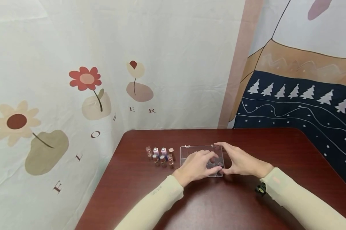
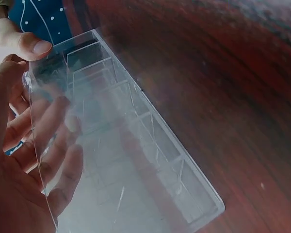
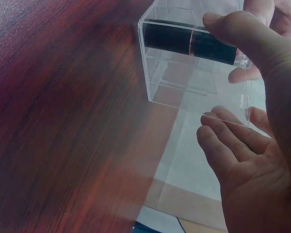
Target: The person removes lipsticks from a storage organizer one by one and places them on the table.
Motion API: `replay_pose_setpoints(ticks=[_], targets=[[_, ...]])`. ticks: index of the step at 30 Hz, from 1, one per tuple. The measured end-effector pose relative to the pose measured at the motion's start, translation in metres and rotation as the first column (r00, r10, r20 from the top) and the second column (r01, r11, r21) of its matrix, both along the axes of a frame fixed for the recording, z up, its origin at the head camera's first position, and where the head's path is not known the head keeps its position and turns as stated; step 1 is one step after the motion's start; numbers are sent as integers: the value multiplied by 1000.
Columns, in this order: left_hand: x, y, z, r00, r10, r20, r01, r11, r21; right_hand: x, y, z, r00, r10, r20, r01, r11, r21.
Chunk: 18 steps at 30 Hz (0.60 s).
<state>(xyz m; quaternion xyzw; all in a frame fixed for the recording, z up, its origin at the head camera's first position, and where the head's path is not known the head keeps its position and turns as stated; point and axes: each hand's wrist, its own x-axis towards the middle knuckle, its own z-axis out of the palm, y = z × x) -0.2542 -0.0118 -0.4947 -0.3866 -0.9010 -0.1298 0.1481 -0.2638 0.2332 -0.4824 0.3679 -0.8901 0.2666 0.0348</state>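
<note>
A clear plastic divider box lies on the table, seen through its walls in all views. A dark lipstick-like tube with a thin pinkish band lies in its end compartment. My right hand spans the box's right end, thumb at the front corner and fingers by the back edge, and holds it. My left hand reaches over the box from the left, its thumb near my right thumb. Through the clear plastic, the left fingers show loosely bent, apart from one another. Whether the lid is fully down is hard to tell.
Left of the box stands a group of several small tubes and bottles, some clear, some pink and blue. Small tabs sit on the box's back edge. The reddish-brown table meets a printed cloth behind.
</note>
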Motion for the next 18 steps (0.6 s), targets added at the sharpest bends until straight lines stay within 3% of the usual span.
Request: replay_pose_setpoints(ticks=[18], targets=[[0,7,0,999,-33,-9,33,999,-1,0,0,0,1000,-7,-5,7,1000,0]])
